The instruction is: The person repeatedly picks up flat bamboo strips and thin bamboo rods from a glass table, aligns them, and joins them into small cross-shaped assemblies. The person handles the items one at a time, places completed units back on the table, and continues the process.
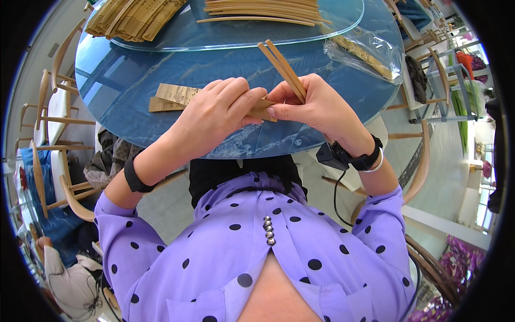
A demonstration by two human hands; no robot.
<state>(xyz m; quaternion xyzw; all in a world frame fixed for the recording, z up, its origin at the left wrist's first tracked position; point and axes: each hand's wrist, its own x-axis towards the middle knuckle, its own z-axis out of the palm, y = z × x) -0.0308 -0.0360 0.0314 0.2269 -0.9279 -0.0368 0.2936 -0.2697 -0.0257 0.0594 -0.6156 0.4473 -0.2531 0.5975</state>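
My left hand (225,102) is closed over a tan printed paper chopstick sleeve (180,94), palm down, above the near part of the blue marbled table (129,86). Under it another sleeve (164,105) shows at a slight angle. The sleeve's right end comes out past my left fingers and meets the thumb of my right hand (322,104). A pair of wooden chopsticks (282,70) stands up out of my right hand, tilted to the upper left. My right fingers are wrapped round their lower part, which is hidden.
On the raised glass turntable (214,49) lie a heap of paper sleeves (134,19) at the far left and a pile of loose chopsticks (260,11) in the middle. A clear plastic bag (370,51) rests at the right. Wooden chairs (59,121) stand around the table.
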